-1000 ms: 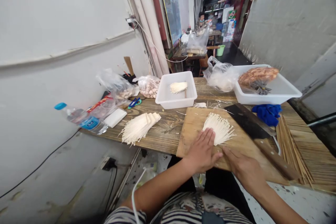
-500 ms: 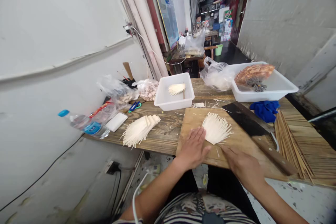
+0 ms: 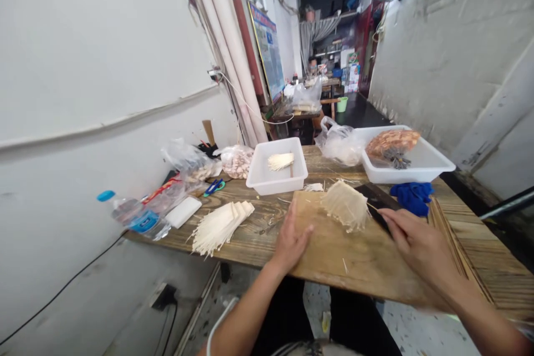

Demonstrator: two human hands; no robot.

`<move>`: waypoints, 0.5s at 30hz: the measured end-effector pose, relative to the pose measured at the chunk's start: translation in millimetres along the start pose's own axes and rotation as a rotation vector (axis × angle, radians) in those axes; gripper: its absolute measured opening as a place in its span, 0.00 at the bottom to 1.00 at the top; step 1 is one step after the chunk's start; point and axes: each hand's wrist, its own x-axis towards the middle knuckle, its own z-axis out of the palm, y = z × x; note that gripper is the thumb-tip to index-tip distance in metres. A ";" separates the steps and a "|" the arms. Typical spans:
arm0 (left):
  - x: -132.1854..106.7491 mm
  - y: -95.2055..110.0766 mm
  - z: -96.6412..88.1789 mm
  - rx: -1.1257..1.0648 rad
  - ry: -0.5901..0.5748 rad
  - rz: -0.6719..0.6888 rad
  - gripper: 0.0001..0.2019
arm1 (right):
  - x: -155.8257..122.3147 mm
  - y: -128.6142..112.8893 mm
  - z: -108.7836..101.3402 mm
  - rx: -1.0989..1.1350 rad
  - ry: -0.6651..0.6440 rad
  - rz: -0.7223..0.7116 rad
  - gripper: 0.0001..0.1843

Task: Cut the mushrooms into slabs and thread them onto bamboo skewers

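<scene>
Head: mushrooms [image 3: 345, 206] are left of right-hand fingers [image 3: 403, 218].

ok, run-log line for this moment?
left hand: open, at cutting board edge; right hand: pinching thin stick; mushroom fan: at stick's far end

Well to the left of the left hand [image 3: 291, 238], a transparent, blue-capped water bottle [image 3: 134, 217], and near to it, a flat white packet [image 3: 183, 212]. A little farther forward, scissors [image 3: 214, 187] of blue and green colour. Ahead of the right hand [image 3: 419, 240], a crumpled blue cloth [image 3: 411, 197]. Far in front of both hands, a green bucket [image 3: 342, 104] and, more to the left, a bluish poster [image 3: 267, 49].
</scene>
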 end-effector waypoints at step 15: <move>60.3 75.0 2.8 -1.481 -0.029 -0.436 0.11 | 81.6 -15.9 -22.6 0.668 -0.196 0.378 0.35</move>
